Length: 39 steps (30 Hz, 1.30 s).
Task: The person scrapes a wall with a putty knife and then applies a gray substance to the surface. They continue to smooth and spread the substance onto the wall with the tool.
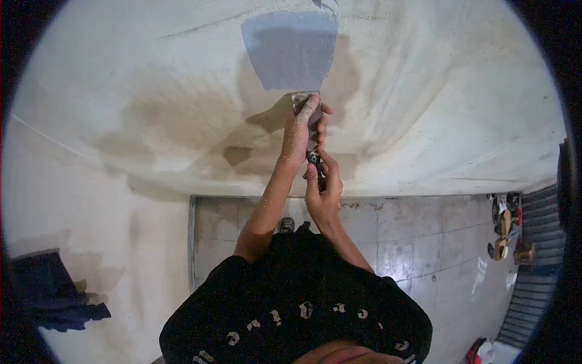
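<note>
A putty knife (314,139) is held upright before the wall, its flat blade with a pale, crusted top edge pointing up. My left hand (296,136) is closed around the blade, thumb along its face and fingers curled behind; pale dust specks the thumb and forearm. Lower down, my right hand (327,191) grips the dark, smeared handle, and its fingers partly hide it. Just above the blade tip, a smooth grey patch (291,54) with fairly sharp edges covers part of the cream wall (412,79).
Below the wall runs a grey tiled floor (418,230), with my shoe (286,224) on it. Dark cloth (51,291) hangs at the left. Several small items (502,230) lie at the right beside a corrugated metal shutter (536,261).
</note>
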{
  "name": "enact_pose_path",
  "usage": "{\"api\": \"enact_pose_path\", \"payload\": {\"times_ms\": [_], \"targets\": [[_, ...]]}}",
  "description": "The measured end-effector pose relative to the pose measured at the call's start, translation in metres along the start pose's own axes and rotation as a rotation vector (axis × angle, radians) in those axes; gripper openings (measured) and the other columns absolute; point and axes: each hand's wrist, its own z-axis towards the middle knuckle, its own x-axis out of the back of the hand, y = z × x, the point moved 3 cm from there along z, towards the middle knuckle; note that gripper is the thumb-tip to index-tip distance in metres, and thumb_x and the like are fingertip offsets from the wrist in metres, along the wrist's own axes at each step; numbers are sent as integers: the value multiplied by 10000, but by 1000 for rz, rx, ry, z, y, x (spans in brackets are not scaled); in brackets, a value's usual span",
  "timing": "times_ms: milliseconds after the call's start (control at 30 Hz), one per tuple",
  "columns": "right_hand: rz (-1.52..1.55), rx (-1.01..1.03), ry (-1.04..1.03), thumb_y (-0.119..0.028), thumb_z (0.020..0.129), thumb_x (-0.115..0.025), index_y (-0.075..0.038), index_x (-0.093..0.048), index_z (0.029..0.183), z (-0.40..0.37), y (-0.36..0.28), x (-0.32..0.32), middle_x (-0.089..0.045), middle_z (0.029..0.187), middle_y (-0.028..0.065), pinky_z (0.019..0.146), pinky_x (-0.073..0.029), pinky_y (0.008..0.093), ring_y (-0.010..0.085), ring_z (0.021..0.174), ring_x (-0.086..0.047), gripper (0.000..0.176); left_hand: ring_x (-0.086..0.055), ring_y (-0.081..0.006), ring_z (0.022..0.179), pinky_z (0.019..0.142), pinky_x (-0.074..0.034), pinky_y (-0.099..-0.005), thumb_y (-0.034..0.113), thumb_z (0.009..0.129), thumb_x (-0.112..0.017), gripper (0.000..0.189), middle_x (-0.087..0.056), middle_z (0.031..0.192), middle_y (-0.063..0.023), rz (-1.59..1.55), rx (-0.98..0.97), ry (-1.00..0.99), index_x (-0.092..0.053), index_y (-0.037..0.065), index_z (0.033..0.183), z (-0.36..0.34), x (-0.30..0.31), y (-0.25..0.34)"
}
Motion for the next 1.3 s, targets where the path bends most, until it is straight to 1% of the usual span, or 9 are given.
{"api": "enact_pose_path", "payload": {"times_ms": [433,533,700,767,800,867,1033,1133,1300], "targets": [[26,-79,96,-39,951,-539,60,-471,1251,-2,-11,-12,-580,835,38,601,-387,204,61,683,-464,323,-422,-95,341,330,-326,-240,373,939,-560,388,-443,497,12,55,24,34,-576,47,730,2,-2,2],[31,-67,127,-45,937,-556,59,-496,1250,-6,-6,-14,-625,882,89,665,-452,232,74,752,-533,335,-420,-99,338,328,-326,-243,395,934,-560,395,-435,497,16,59,29,21,-568,56,732,0,-4,6],[74,-16,186,-18,932,-550,67,-502,1238,-3,-6,-20,-634,1029,143,807,-460,259,120,916,-580,321,-403,-113,318,303,-311,-261,435,918,-566,399,-419,494,23,132,-1,13,-552,77,742,-3,-13,17],[60,0,189,-23,941,-539,59,-494,1241,-8,-9,-20,-619,979,108,742,-428,241,99,845,-539,315,-407,-116,317,297,-308,-264,432,916,-568,398,-420,490,24,129,-8,1,-552,75,743,-8,-9,11],[43,18,189,-32,950,-530,49,-485,1247,-10,-7,-20,-606,905,64,655,-398,217,69,749,-494,311,-409,-117,317,294,-307,-265,431,915,-570,397,-420,488,24,132,-27,-11,-552,74,743,-4,-8,12],[31,50,194,-40,960,-520,39,-476,1252,-3,-9,-23,-591,830,20,570,-368,193,39,653,-449,305,-412,-93,331,316,-315,-236,354,933,-578,387,-433,490,13,77,27,22,-553,36,714,0,-11,20],[59,36,217,-45,962,-524,39,-474,1244,3,-20,-23,-581,807,16,567,-363,190,39,655,-450,298,-414,-98,325,309,-315,-238,364,930,-579,382,-422,485,18,117,-24,-10,-558,38,731,3,-25,35],[143,-31,192,-51,962,-531,40,-474,1243,-5,-21,-23,-566,772,7,562,-357,192,41,647,-448,300,-419,-99,326,311,-321,-240,375,930,-574,380,-428,485,18,75,90,30,-563,45,742,-3,-12,17],[2,0,215,-48,956,-539,42,-476,1249,-1,-24,-25,-537,731,-5,560,-353,201,45,635,-445,313,-425,-104,325,313,-324,-249,382,929,-573,384,-442,486,16,97,65,-4,-565,51,733,1,-12,20]]}}
